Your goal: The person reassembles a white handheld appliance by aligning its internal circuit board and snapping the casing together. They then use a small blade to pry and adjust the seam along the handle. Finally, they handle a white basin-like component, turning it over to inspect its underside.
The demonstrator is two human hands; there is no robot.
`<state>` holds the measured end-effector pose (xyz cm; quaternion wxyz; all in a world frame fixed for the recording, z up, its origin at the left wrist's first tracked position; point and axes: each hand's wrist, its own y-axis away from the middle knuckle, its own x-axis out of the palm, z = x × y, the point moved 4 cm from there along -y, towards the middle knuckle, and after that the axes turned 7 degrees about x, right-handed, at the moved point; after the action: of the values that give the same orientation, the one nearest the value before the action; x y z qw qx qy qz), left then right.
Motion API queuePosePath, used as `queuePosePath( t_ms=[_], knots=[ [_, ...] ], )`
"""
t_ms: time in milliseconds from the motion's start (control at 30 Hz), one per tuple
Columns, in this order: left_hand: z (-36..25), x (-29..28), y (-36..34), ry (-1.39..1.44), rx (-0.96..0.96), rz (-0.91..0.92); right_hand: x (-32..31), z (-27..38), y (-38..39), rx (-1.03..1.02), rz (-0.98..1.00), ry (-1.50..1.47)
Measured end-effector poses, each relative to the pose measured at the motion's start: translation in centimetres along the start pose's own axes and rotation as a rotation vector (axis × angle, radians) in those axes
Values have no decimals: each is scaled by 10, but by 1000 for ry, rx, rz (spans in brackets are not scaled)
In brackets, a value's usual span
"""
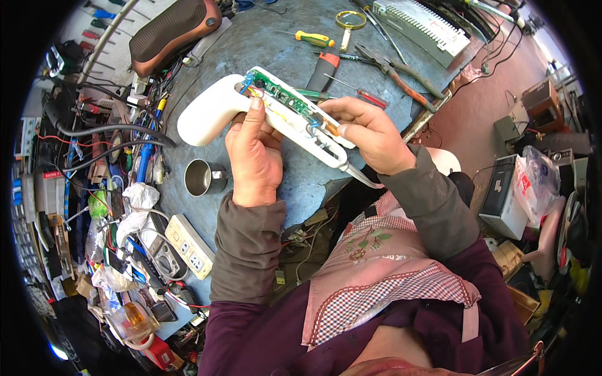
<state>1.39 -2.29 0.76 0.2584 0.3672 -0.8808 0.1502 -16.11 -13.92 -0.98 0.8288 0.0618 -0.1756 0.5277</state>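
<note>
Casing (pixel 288 123) white, bulb-ended, held up over the near part of the table (pixel 244 51), handle opened along one side. Your left hand (pixel 254 153) grips it where bulb meets handle, thumb pressed on the near edge, fingers curled underneath. Your right hand (pixel 371 130) is at the cord end, fingers bent in, thumb beside a brown part (pixel 329 128); whether they pinch that part or only the shell, I cannot tell. Progress, as I judge it: opening up is done, since the green board (pixel 282 94) lies bare along the handle. It appears seated in there, blue wire (pixel 248 82) showing at the bulb end and a blue part (pixel 312 127) near the other; the cord (pixel 362 176) runs out of the handle's tip. Left over: the handle is not closed, and you seem to be among the insides. No tool is visible in either hand; pliers (pixel 401 75), a yellow screwdriver (pixel 315 39), a red screwdriver (pixel 371 98) and a magnifier (pixel 350 20) lie beyond your work. A white rounded piece (pixel 444 161) shows past your right sleeve; cannot tell whether it belongs to your unit.
</note>
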Motion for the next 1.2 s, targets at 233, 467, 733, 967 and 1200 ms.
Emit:
queuePosePath(
  t_ms=[233,467,733,967,1200],
  knots=[
    [4,-7,-3,108,-66,-20,-1,-4,2,-16,62,-132],
    [5,-13,-5,156,-114,-143,1,0,4,12,68,-117],
    [2,-1,-4,193,-180,-51,2,2,6,55,70,-70],
    [6,-5,-8,158,-204,24,2,-1,5,46,65,-25],
    [5,-3,-7,105,-223,83,1,-5,4,32,57,-44]
  ],
)
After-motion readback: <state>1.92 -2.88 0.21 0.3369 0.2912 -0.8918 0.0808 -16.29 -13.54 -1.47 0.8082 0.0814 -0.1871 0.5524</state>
